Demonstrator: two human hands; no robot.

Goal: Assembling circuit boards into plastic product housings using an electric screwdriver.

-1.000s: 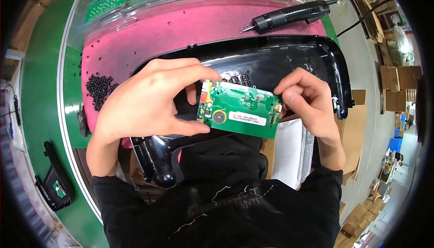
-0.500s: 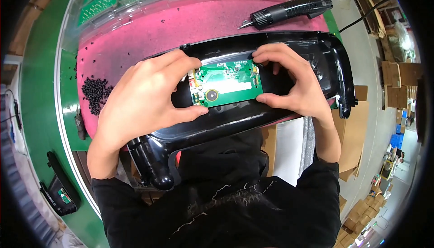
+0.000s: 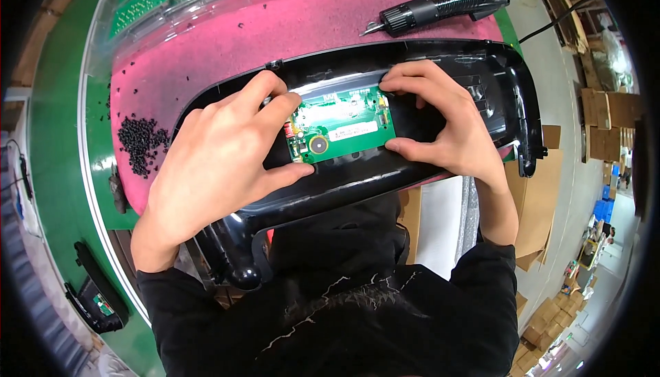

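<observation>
The underside of the circuit board (image 3: pixel 342 127) and the area directly beneath it are hidden. The thumb and fingertips of the left hand (image 3: pixel 220 143) cover portions of the board's left end; the right hand (image 3: pixel 450 126) conceals part of the black housing (image 3: pixel 323 188) behind it. The left hand and forearm obscure the housing's left section. Glare washes out components along the board's upper half, and print on the white label (image 3: pixel 354 131) is too small to read. Individual shapes within the black pile (image 3: pixel 142 144) are indistinct. The upper picture edge truncates the clear trays (image 3: pixel 213 2).
</observation>
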